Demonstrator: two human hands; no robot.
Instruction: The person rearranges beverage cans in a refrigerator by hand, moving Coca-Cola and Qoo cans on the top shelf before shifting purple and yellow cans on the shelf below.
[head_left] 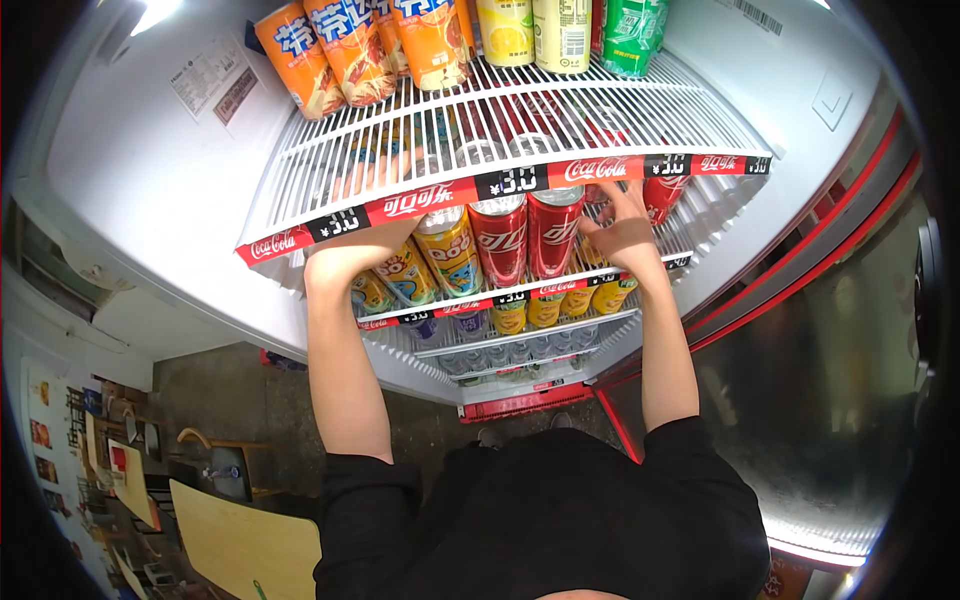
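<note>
My left hand [378, 178] reaches in under the upper wire shelf and shows only through its bars, fingers stretched out over the left-hand cans. Below its wrist stand yellow and blue cans marked QOO [449, 252]. My right hand [622, 228] is under the same shelf on the right, its fingers spread and thumb right at the side of a red Coca-Cola can [554, 238]. Another red can [501, 242] stands upright to the left of that one. Farther right, a red can [664, 198] shows partly behind my right hand. The shelf hides the backs of the rows.
Above, the upper wire shelf [560, 105] carries orange cans [430, 45], pale yellow cans [507, 32] and a green can [634, 36]. Its red price strip [430, 198] crosses in front of my wrists. Lower shelves hold yellow cans [543, 312] and bottles. The open door [800, 400] stands right; a wooden table [245, 540] lies lower left.
</note>
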